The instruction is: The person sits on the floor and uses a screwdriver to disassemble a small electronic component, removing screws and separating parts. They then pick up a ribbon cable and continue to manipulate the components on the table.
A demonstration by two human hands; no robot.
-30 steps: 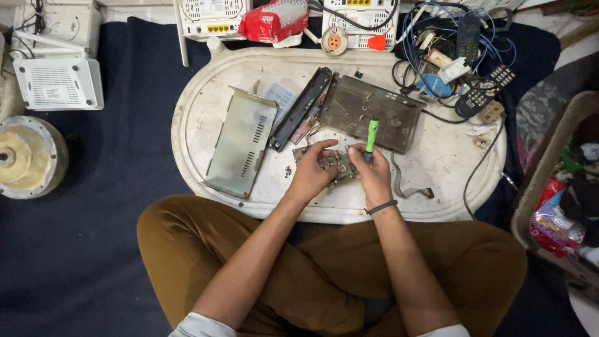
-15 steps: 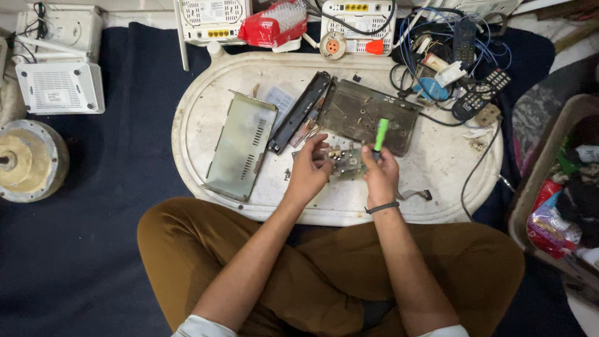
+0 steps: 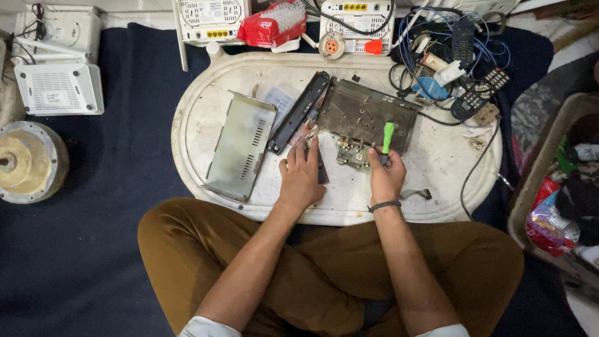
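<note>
I sit cross-legged at a white oval tray table (image 3: 437, 181). My right hand (image 3: 387, 178) grips a green-handled screwdriver (image 3: 387, 136), held upright beside a small circuit board (image 3: 352, 154) that lies on the table. My left hand (image 3: 301, 178) rests flat with fingers spread over a dark strip, just left of the board. Behind the board lies an open metal chassis (image 3: 368, 113). A long black front panel (image 3: 301, 111) leans diagonally at its left. A perforated grey metal cover (image 3: 240, 146) lies further left.
White routers (image 3: 59, 87) and a round metal part (image 3: 25, 162) sit on the blue mat at left. More routers, a red packet (image 3: 274, 25), tangled cables (image 3: 437, 56) and remotes (image 3: 480, 93) crowd the far edge. A bin of packets (image 3: 561, 200) stands at right.
My left hand has let go of the small circuit board and moved left onto the table. The board now lies flat. My right hand with the screwdriver stays beside it.
</note>
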